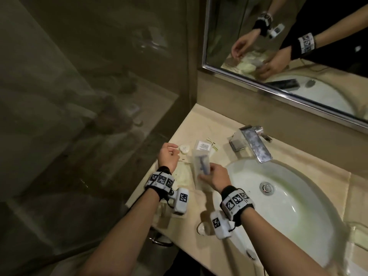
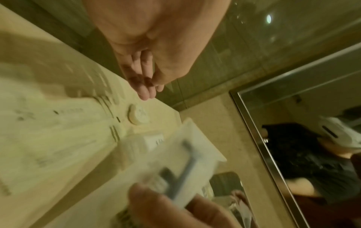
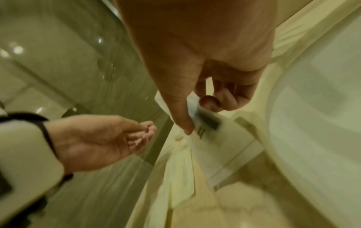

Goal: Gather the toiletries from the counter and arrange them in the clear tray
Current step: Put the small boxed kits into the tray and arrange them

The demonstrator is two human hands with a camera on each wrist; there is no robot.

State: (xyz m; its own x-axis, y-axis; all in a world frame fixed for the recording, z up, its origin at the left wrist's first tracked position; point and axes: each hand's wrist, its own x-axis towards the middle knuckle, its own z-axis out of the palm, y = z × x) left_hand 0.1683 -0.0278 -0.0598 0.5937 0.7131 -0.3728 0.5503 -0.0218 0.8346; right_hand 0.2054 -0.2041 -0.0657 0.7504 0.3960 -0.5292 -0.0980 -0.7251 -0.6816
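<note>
The right hand (image 1: 216, 177) pinches a blue razor in a clear wrapper (image 1: 203, 166) over the long clear plastic tray (image 1: 199, 156), both running away from the person on the beige desk (image 1: 201, 120). The left hand (image 1: 168, 156), relaxed and empty, hovers nearer the round white soap (image 1: 184, 149).

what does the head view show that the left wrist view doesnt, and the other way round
Only the head view shows the faucet, the sink basin with its drain, and both wrist bands.

Only the left wrist view shows the left hand's palm side, fingers straight and holding nothing above the counter.

Both show the round soap, the right hand pinching a clear razor packet, flat sachets on the counter, and the mirror.
</note>
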